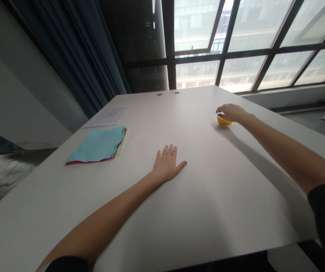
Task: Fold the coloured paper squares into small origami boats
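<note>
My left hand (167, 165) lies palm down on the white table (179, 211), with its fingers spread and nothing in it. Farther off on the right, my right hand (232, 112) hovers low above a small yellow object (224, 121), perhaps folded paper. The thumb and forefinger of that hand are apart, just over the object's left upper edge. Its other fingers are mostly hidden, and I cannot tell whether they touch the object. The yellow object appears to rest on the tabletop, partly covered by the hand.
On the left of the table lies a stack of creased coloured sheets (98, 145), light blue on top with red and green edges below. Behind it is a printed white paper (108, 116). Two round fittings (159, 94) sit near the far edge, before the windows and blue curtain.
</note>
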`<state>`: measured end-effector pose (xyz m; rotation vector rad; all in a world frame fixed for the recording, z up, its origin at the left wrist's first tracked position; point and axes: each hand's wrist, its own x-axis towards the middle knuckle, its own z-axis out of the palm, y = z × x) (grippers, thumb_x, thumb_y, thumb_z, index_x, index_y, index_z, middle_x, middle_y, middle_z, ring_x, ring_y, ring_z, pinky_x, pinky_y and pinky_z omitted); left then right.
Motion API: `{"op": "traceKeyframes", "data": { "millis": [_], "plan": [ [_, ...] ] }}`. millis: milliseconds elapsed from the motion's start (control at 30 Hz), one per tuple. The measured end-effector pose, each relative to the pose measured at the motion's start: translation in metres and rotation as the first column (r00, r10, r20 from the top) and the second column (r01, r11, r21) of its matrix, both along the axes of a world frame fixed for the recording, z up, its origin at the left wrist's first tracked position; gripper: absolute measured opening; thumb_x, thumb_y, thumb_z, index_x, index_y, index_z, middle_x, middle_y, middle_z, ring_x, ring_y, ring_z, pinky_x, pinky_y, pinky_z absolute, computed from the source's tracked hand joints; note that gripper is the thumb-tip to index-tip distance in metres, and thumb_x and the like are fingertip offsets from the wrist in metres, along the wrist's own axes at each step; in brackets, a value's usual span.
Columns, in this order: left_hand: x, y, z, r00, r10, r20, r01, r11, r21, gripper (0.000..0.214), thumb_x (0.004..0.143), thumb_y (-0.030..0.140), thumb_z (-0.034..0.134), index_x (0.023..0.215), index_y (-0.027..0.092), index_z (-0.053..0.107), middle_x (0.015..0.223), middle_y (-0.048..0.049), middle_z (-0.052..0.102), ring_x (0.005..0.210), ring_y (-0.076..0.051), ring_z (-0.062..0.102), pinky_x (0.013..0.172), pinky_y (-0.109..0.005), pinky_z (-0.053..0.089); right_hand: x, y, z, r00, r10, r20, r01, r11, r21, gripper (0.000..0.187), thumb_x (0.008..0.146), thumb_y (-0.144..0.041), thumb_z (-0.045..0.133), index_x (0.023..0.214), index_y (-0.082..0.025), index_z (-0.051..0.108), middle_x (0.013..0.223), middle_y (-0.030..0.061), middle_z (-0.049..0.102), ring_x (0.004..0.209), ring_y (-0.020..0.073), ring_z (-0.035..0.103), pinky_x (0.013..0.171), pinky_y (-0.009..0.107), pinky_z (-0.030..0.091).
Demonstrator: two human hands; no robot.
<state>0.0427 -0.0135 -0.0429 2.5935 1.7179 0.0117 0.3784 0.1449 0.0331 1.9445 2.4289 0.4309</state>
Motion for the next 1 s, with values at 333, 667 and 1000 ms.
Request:
{"op": "traceKeyframes", "data": {
  "millis": [333, 667, 1000],
  "plan": [
    [0.001, -0.002, 0.003, 1.000, 0.002, 0.005, -0.002, 1.000, -0.001, 0.081, 0.082, 0.067, 0.012, 0.141, 0.013, 0.019, 0.149, -0.0116, 0.016, 0.136, -0.029, 0.012, 0.106, -0.052, 0.016, -0.085, -0.086, -0.052, 0.852, 0.420, -0.313, -0.459, 0.887, -0.058, 0.044, 0.086, -0.044, 0.040, 0.119, -0.018, 0.053, 0.118, 0.0108, 0.058, 0.107, 0.0251, 0.053, 0.091, 0.040, 0.040],
    [0.000, -0.003, 0.002, 1.000, -0.008, 0.010, 0.008, 1.000, -0.015, 0.080, 0.081, 0.067, 0.013, 0.141, 0.014, 0.020, 0.149, -0.0120, 0.016, 0.136, -0.030, 0.013, 0.106, -0.052, 0.017, -0.099, -0.112, -0.083, 0.811, 0.434, -0.393, -0.486, 0.873, -0.040, 0.054, 0.087, -0.051, 0.036, 0.131, -0.020, 0.044, 0.136, 0.0122, 0.043, 0.125, 0.0269, 0.039, 0.102, 0.045, 0.031],
    [-0.049, 0.030, 0.050, 0.992, -0.123, 0.037, 0.126, 0.987, -0.102, 0.052, 0.082, 0.052, 0.036, 0.121, 0.021, 0.051, 0.128, -0.0075, 0.051, 0.114, -0.021, 0.049, 0.096, -0.030, 0.036, -0.102, -0.118, -0.078, 0.796, 0.443, -0.411, -0.486, 0.874, 0.002, 0.049, 0.087, -0.046, 0.037, 0.126, -0.019, 0.050, 0.131, 0.0119, 0.049, 0.121, 0.0257, 0.044, 0.102, 0.043, 0.034]
  ]
}}
